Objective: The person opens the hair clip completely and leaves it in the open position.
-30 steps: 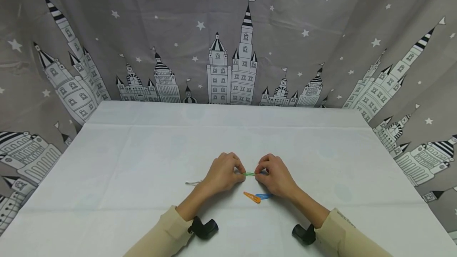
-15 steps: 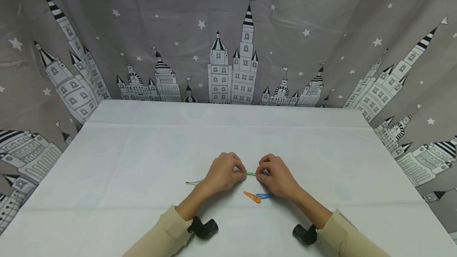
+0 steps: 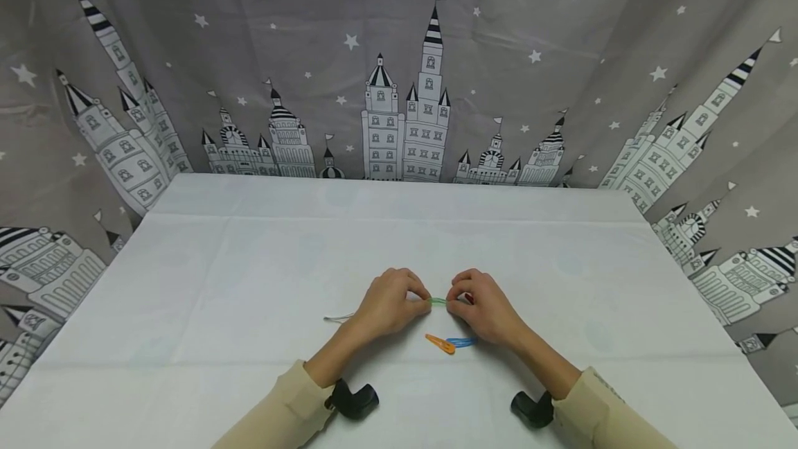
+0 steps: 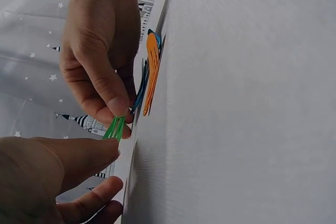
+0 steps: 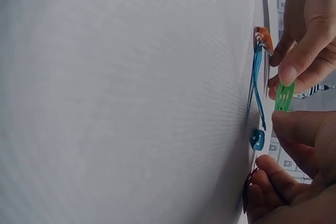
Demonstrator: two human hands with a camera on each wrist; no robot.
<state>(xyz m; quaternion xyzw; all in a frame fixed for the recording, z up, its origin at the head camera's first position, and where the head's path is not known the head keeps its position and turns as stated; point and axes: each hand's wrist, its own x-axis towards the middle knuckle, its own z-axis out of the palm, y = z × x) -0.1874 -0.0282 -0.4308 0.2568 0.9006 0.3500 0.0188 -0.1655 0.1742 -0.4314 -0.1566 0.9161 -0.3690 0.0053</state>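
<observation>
A green snap hair clip (image 3: 438, 301) spans the gap between my two hands. My left hand (image 3: 391, 302) pinches one end between thumb and fingertips, and my right hand (image 3: 480, 305) pinches the other. Its slotted green body shows in the right wrist view, with fingertips covering both ends. Just in front of the hands, an orange snap hair clip (image 3: 440, 344) lies on the white table against a blue hair clip (image 3: 461, 342). Beneath the right hand's curled fingers, a dark red clip (image 5: 247, 192) lies partly hidden.
A thin pale-grey object (image 3: 337, 318) lies by the left wrist, partly covered by it. Another blue piece (image 5: 257, 139) sits near the right hand. Black wrist cameras (image 3: 354, 400) hang under both sleeves. A grey castle-print curtain (image 3: 268, 33) stands behind the white-covered table (image 3: 249, 283).
Both hands keep their pinch on the green hair clip and have shifted only very slightly. The clips on the table stay where they were.
</observation>
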